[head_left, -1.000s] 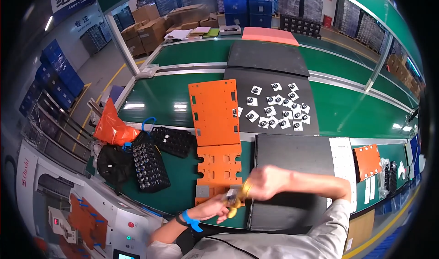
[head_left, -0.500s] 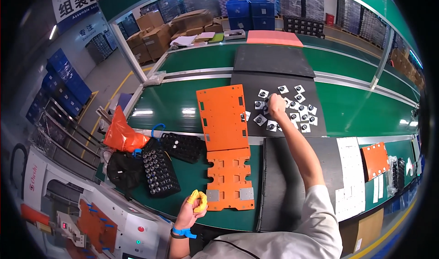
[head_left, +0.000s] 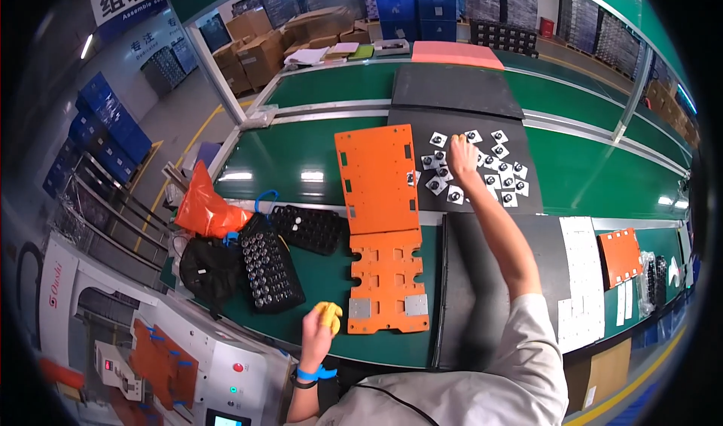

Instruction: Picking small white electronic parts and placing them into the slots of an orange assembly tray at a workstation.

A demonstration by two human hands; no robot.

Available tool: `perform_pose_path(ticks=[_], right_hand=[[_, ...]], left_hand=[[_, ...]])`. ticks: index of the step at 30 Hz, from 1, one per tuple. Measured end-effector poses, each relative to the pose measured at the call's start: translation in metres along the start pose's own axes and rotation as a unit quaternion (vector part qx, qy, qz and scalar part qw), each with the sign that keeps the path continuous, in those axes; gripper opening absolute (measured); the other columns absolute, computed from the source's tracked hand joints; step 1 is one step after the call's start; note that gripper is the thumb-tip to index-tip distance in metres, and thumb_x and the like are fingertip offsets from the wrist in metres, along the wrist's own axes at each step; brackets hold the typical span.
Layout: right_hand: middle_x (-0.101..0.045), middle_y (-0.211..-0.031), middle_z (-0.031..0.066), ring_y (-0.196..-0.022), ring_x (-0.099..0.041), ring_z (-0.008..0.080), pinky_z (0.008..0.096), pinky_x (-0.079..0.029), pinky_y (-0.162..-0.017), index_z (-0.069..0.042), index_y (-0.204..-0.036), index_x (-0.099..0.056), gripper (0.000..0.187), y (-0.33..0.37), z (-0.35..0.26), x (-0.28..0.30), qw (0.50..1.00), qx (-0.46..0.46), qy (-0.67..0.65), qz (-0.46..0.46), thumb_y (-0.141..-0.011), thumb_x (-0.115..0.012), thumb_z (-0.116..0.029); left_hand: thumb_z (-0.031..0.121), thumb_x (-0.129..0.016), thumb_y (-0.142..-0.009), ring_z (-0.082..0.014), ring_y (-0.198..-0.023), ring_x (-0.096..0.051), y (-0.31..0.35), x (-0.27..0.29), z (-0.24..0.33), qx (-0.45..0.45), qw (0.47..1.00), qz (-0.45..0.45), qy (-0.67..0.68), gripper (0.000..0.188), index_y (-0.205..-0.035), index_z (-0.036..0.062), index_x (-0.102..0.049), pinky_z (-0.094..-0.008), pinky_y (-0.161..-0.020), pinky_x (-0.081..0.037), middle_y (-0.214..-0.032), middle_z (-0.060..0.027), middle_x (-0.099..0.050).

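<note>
My left hand (head_left: 316, 331) is raised beside the lower end of a long orange board (head_left: 388, 274). Its fingers, wearing yellow covers (head_left: 329, 317) at the tips, are curled together; anything inside them is hidden. A blue band (head_left: 316, 373) circles that wrist. My right hand (head_left: 463, 159) reaches far over a black mat (head_left: 407, 200), fingers closed and pointing down among several small white square plates (head_left: 455, 194) with dark round centres. What the right fingertips hold is hidden by the hand. An upper orange panel (head_left: 379, 178) adjoins the lower board, which bears two grey metal plates (head_left: 360, 307).
Black trays (head_left: 269, 268) with round metal parts, a dark bag (head_left: 207, 274) and an orange plastic bag (head_left: 205, 206) lie at left. Another black sheet (head_left: 501, 275), a white sheet (head_left: 581, 275) and a smaller orange panel (head_left: 620, 256) are at right. A machine (head_left: 226, 358) stands lower left.
My right hand has shifted slightly up and right among the white plates. My left hand has risen a little and its covered fingers have turned. The whole view has shifted slightly.
</note>
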State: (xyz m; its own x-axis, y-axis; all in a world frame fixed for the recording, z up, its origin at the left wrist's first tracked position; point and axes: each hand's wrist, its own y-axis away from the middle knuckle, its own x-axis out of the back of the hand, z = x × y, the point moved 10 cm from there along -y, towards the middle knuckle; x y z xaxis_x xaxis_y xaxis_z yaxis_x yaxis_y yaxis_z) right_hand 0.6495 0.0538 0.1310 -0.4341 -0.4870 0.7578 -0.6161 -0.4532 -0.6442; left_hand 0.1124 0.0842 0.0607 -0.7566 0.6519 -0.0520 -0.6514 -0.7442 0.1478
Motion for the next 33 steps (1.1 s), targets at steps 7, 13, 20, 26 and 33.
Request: perform_pose_path(ticks=[7, 13, 20, 26, 33], right_hand=[[-0.067, -0.076, 0.0248, -0.080, -0.070, 0.0373, 0.0473, -0.057, -0.069, 0.000, -0.072, -0.069, 0.035, 0.124, -0.090, 0.113, 0.934, 0.074, -0.137, -0.321, -0.088, -0.065, -0.030], [-0.071, -0.090, 0.0226, -0.089, -0.068, 0.0408, 0.0482, -0.056, -0.078, -0.001, -0.086, -0.072, 0.033, 0.274, -0.114, 0.140, 0.827, 0.154, -0.123, -0.527, -0.088, -0.066, -0.034], [-0.069, -0.075, 0.0199, -0.070, -0.069, 0.0349, 0.0454, -0.055, -0.065, 0.004, -0.084, -0.069, 0.016, 0.286, -0.104, 0.141, 0.809, 0.120, -0.296, -0.494, -0.087, -0.061, -0.011], [-0.060, -0.056, 0.0084, -0.052, -0.060, 0.0142, 0.0336, -0.048, -0.049, 0.005, -0.077, -0.065, 0.031, 0.212, -0.079, 0.161, 0.790, -0.012, -0.433, -0.434, -0.094, -0.063, -0.020], [-0.067, -0.071, 0.0221, -0.066, -0.069, 0.0354, 0.0447, -0.053, -0.058, 0.002, -0.083, -0.064, 0.016, 0.072, 0.061, 0.096, 0.990, 0.038, -0.115, -0.076, -0.088, -0.057, -0.012]], left_hand=[[0.024, -0.070, -0.090, -0.0434, -0.075, -0.060, 0.002, -0.008, 0.014, -0.103, 0.919, 0.078, -0.372, 0.027, -0.086, -0.0014, -0.061, -0.0485, -0.063, -0.045, -0.079, -0.0200, -0.064], [0.019, -0.065, -0.093, -0.0446, -0.073, -0.056, -0.015, -0.024, -0.007, -0.141, 0.924, 0.025, -0.354, 0.024, -0.088, -0.0035, -0.057, -0.0468, -0.062, -0.045, -0.081, -0.0219, -0.061], [0.015, -0.057, -0.101, -0.0072, -0.066, -0.048, -0.022, -0.019, 0.004, -0.114, 0.987, -0.017, -0.115, 0.021, -0.091, -0.0030, -0.057, -0.0239, -0.057, -0.041, -0.075, 0.0009, -0.054], [0.023, -0.053, -0.104, -0.0012, -0.053, -0.029, 0.016, -0.046, -0.008, 0.078, 0.983, -0.081, 0.142, 0.015, -0.098, 0.0093, -0.055, -0.0193, -0.047, -0.024, -0.072, 0.0074, -0.041], [0.026, -0.044, -0.106, -0.0050, -0.054, -0.031, 0.037, -0.054, -0.013, 0.139, 0.914, -0.190, 0.332, 0.021, -0.104, 0.0075, -0.055, -0.0208, -0.049, -0.025, -0.073, 0.0031, -0.041]])
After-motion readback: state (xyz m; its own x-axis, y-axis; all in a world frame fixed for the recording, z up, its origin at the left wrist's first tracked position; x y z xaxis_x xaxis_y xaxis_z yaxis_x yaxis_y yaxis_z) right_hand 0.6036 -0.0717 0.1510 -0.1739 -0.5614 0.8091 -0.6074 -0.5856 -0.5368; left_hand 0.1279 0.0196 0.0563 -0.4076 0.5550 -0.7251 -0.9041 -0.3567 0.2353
